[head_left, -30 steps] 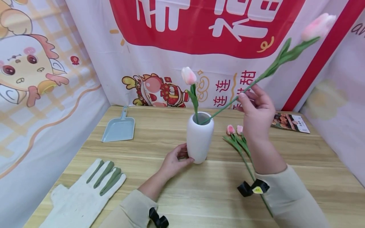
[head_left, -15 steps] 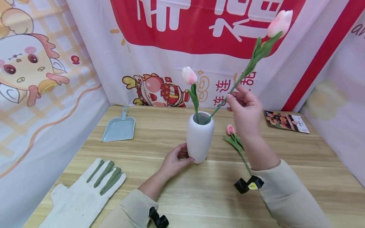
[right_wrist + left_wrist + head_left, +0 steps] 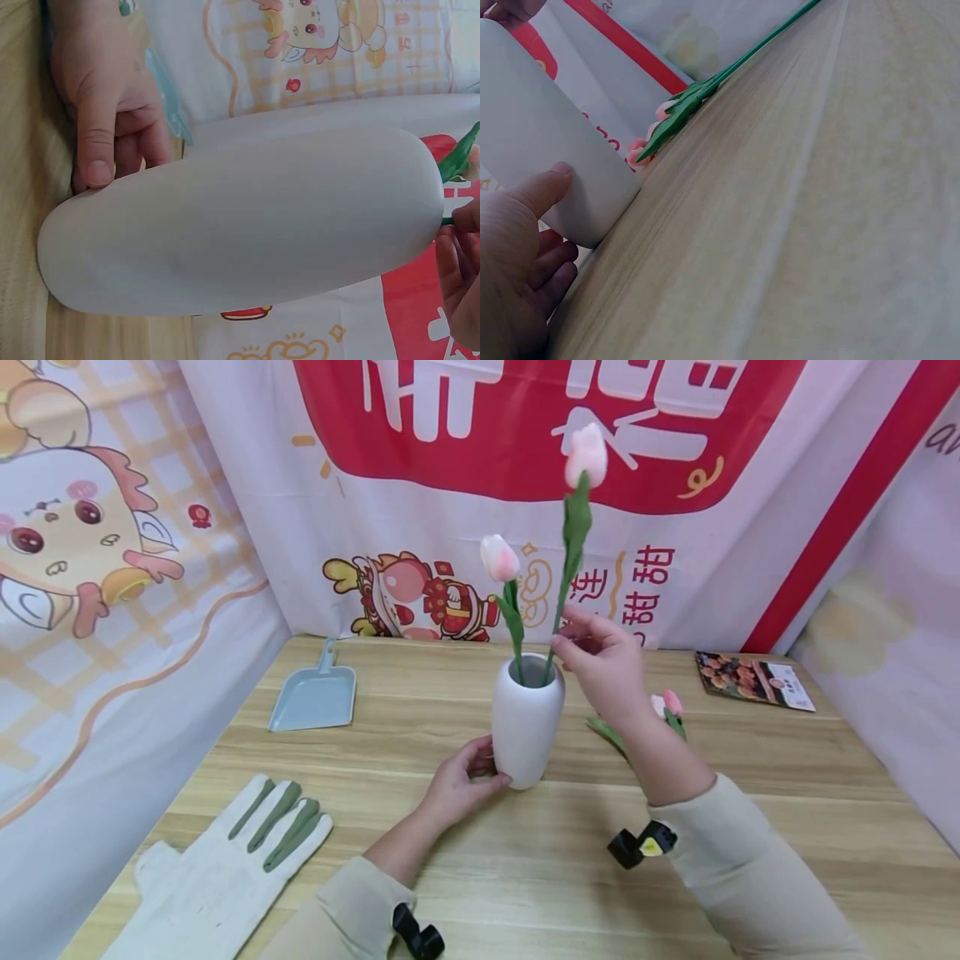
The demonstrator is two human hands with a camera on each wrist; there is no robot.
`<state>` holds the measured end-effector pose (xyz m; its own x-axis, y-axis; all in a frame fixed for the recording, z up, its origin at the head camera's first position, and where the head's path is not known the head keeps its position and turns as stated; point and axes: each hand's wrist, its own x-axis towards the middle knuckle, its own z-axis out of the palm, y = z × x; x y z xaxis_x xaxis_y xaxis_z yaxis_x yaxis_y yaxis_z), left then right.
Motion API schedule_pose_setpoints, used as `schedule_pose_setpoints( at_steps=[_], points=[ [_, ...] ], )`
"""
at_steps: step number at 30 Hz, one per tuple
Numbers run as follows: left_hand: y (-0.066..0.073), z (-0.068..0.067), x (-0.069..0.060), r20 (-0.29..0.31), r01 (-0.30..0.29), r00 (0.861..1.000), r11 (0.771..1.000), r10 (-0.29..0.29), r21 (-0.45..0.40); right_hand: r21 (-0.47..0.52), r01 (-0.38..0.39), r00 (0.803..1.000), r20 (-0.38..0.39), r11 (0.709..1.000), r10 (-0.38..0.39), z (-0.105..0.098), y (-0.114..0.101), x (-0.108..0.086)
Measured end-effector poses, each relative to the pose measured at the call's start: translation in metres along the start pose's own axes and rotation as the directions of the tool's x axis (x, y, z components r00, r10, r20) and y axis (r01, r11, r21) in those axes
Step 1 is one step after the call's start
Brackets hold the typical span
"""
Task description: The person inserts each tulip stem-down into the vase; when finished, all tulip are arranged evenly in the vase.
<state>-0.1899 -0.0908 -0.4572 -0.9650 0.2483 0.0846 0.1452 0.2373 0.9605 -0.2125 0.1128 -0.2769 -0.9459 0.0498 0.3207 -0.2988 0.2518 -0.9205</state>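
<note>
The left hand (image 3: 461, 785) grips the white vase (image 3: 527, 735) low; a shorter tulip (image 3: 501, 560) stands between the hands; the taller tulip (image 3: 577, 531), pinched by the right hand (image 3: 603, 664), has swung near-upright, stem inside, seemingly almost placed.

The right hand (image 3: 603, 668) pinches the green stem of a tall tulip (image 3: 577, 527) just above the rim of a white vase (image 3: 527, 735), the pale pink bloom well above its fingers; the left hand (image 3: 459, 785) grips the vase near its base; a shorter tulip (image 3: 513, 617) stands in the vase, left of the right fingers; pink blooms (image 3: 669, 703) lie on the wooden table (image 3: 510, 877), right of those fingers and partly behind the wrist; beyond the left fingers, to their left, lies a blue dustpan (image 3: 315, 697); nearer the person, left of the same fingers, lies a white-and-green glove (image 3: 202, 885).
</note>
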Motion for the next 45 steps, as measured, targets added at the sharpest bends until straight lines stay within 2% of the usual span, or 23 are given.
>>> schedule_pose_setpoints(
  at_steps=[5, 18, 27, 40, 45],
  points=[
    [-0.002, -0.0008, 0.0006, 0.008, -0.014, 1.0, 1.0, 0.014, 0.001, -0.073, -0.04, 0.997, 0.058, 0.997, 0.044, 0.003, 0.0032, 0.0004],
    [-0.0001, -0.0002, -0.0002, 0.009, 0.006, 1.0, 1.0, -0.006, 0.013, -0.135, -0.059, 0.993, 0.097, 0.989, 0.072, 0.0085, 0.0073, -0.0008],
    [0.0007, 0.0, -0.0002, 0.005, 0.004, 1.0, 1.0, -0.004, 0.013, -0.123, -0.035, 0.994, 0.098, 0.992, 0.047, 0.0098, 0.0094, 0.0002],
    [0.0031, -0.0009, -0.0011, 0.009, 0.01, 1.0, 1.0, -0.01, 0.02, -0.137, -0.042, 0.993, 0.101, 0.99, 0.056, 0.0103, 0.0065, 0.0004],
    [0.0037, -0.0007, -0.0016, 0.011, 0.009, 1.0, 1.0, -0.009, 0.018, -0.111, -0.061, 0.992, 0.104, 0.992, 0.073, 0.0089, 0.0074, 0.0003]
  ],
)
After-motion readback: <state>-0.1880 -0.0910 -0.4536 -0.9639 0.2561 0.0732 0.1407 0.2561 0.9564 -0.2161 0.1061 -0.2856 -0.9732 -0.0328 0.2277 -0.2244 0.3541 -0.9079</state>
